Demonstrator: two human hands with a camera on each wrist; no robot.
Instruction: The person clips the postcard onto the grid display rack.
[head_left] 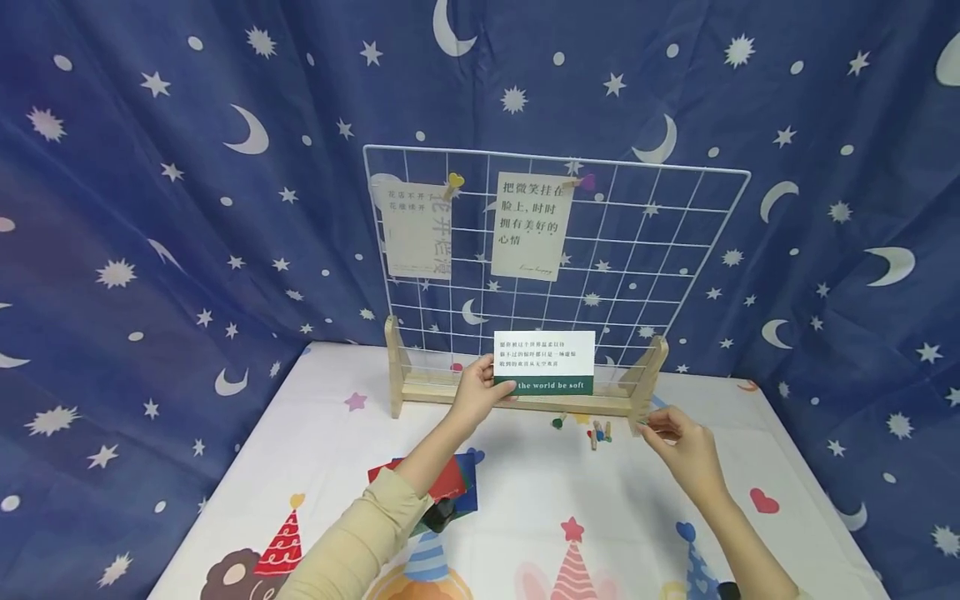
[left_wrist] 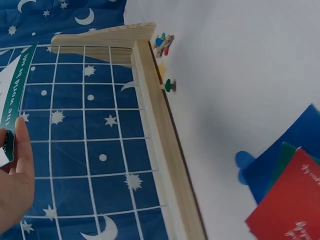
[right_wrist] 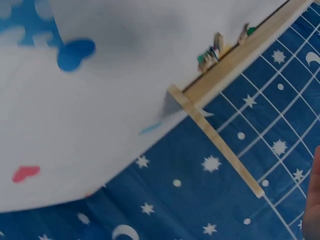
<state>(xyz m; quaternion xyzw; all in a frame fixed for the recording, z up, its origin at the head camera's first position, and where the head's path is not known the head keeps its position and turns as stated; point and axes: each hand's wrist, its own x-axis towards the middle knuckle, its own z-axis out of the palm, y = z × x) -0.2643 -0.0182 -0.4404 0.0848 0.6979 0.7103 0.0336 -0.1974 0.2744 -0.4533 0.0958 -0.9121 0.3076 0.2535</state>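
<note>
In the head view my left hand [head_left: 477,393] pinches a white card [head_left: 543,354] with a dark green lower strip by its left edge, in front of the lower part of a white wire grid [head_left: 630,250]. The left wrist view shows the same card [left_wrist: 15,92] at its left edge, thumb and fingers on it. Beside the grid's right wooden foot [head_left: 648,375], my right hand [head_left: 686,454] has thumb and fingertips together on a small clothespin [head_left: 642,422], mostly hidden, with a bit of green showing. Only a sliver of that hand [right_wrist: 313,200] enters the right wrist view.
Two printed cards hang on the grid, one under a yellow heart clothespin [head_left: 454,183], one under a purple heart clothespin [head_left: 585,182]. Several small clothespins [head_left: 597,433] lie before the wooden base [head_left: 525,404]. Red and blue cards [head_left: 446,479] are piled near my left forearm.
</note>
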